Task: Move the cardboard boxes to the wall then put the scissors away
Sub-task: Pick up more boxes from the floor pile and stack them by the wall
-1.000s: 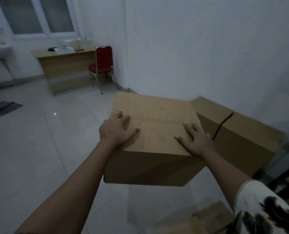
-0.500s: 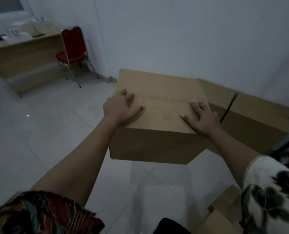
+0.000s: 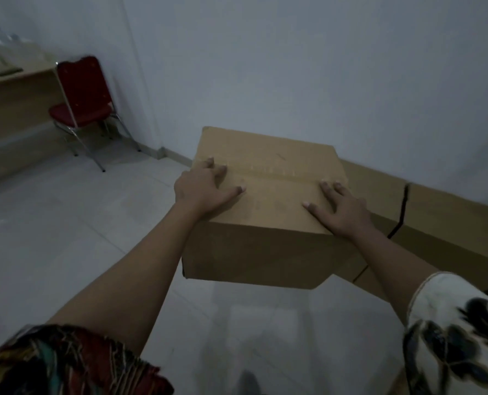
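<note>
A pale wall (image 3: pixel 294 67) fills the upper part of the view, and a light tiled floor (image 3: pixel 52 238) is seen below it. A second cardboard box (image 3: pixel 450 223) is set on the floor along the foot of the wall at the right, with a dark gap showing between its top flaps. In front of it, a closed cardboard box (image 3: pixel 265 252) is seen at the centre, its far left corner near the wall. Its right side is just beside the second box, though whether the two touch cannot be told. Whether its base rests on the floor cannot be told either.

At the far left a wooden tabletop (image 3: pixel 9 78) is partly seen, with blurred items on it. A red chair (image 3: pixel 83 95) with metal legs is placed beside it, near the wall.

The left hand (image 3: pixel 205 192) is laid flat on the top of the central box at its left edge, fingers spread and straight. The right hand (image 3: pixel 342 209) is laid flat on the same top near its right edge, fingers likewise extended. Nothing is gripped by either hand, and the two are kept well apart on the taped lid. Patterned sleeves (image 3: pixel 450 337) are visible at the lower corners.
</note>
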Tool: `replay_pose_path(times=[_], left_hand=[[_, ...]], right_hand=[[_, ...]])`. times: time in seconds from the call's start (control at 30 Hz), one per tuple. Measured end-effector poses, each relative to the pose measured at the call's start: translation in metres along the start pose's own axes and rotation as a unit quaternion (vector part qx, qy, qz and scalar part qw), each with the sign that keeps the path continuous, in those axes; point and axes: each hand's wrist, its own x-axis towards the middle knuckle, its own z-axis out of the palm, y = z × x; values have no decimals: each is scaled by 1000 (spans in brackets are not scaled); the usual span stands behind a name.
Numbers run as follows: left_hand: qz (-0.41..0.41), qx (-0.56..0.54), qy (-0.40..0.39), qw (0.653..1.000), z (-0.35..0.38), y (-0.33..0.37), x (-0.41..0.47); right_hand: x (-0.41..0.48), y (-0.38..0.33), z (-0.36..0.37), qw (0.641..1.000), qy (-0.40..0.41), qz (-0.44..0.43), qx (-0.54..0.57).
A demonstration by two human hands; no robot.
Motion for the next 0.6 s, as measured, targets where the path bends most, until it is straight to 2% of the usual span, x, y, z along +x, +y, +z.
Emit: replay_pose_path(times=[0.33, 0.6], left_hand=[[22, -25, 17, 999, -6, -31, 168], [34, -47, -4, 998, 44, -68, 306]], right_hand=[[160, -49, -12, 999, 48, -1, -12], [284, -64, 34, 998, 61, 26, -24]])
